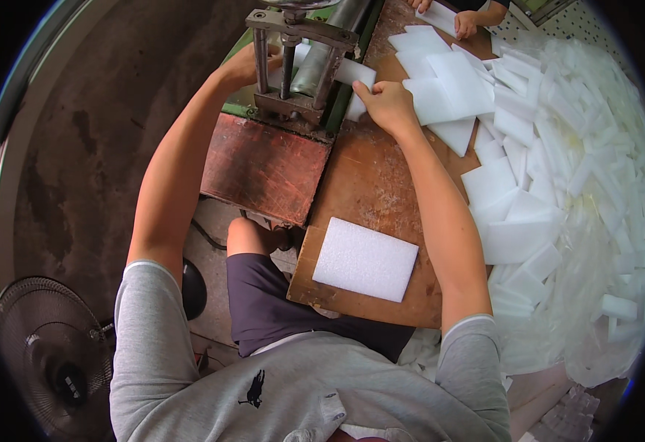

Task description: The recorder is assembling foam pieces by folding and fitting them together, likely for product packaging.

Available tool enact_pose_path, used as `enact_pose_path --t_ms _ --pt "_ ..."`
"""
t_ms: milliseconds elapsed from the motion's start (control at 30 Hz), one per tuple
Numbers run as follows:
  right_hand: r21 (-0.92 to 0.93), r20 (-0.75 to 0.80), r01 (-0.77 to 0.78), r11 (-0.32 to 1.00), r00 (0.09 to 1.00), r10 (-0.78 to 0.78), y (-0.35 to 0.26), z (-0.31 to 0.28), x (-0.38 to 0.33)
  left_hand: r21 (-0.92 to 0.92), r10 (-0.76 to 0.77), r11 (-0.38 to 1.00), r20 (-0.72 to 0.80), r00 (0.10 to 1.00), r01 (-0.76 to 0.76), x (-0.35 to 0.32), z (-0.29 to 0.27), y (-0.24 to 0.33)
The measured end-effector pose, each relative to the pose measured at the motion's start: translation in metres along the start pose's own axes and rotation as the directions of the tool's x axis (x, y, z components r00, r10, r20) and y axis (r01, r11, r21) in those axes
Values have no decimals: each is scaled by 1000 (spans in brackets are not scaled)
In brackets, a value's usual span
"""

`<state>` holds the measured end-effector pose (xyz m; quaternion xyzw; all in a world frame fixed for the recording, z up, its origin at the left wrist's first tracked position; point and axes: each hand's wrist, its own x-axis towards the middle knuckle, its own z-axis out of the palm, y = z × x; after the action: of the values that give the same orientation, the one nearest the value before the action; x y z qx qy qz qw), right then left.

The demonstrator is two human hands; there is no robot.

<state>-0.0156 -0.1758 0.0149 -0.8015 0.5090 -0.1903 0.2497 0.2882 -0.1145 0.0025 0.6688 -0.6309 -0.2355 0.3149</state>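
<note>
My right hand [390, 104] is closed, thumb and fingers pinching the near edge of a small white foam sheet [355, 71] whose far end reaches the roller machine's side. Just below that hand, another piece of white foam [355, 110] shows in part. My left hand [243, 66] is at the other side of the machine [291, 37], beside its upright post; the metal frame hides most of its fingers. Between the posts, near the steel roller [312, 70], a bit of white foam [299, 54] is visible.
A thicker white foam sheet [367, 258] lies on the brown wooden table [370, 184] close to me. Many foam sheets [510, 232] are heaped at right with clear plastic. Another person's hand [467, 24] holds foam at the far edge. A red board [263, 169] and fan [50, 361] are at left.
</note>
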Motion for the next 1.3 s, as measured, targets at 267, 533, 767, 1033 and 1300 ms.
enact_pose_path --t_ms 267,533,767,1033,1300 --pt "-183 -278 -43 982 961 -10 51 -61 -57 -320 -185 947 -614 767 -28 -83 0 50" --pt "134 -281 -85 987 952 121 47 -81 -257 -361 -77 931 -333 940 -52 -222 94 182" --pt "179 -239 -17 984 969 60 39 -68 -319 -176 -17 984 -204 979 -20 -254 129 188" --pt "113 -243 36 993 970 -7 37 -61 -322 -76 16 997 -176 984 -29 -258 138 173" --pt "54 -222 2 999 975 10 41 -60 -322 -79 51 994 -218 975 -70 -256 149 164"
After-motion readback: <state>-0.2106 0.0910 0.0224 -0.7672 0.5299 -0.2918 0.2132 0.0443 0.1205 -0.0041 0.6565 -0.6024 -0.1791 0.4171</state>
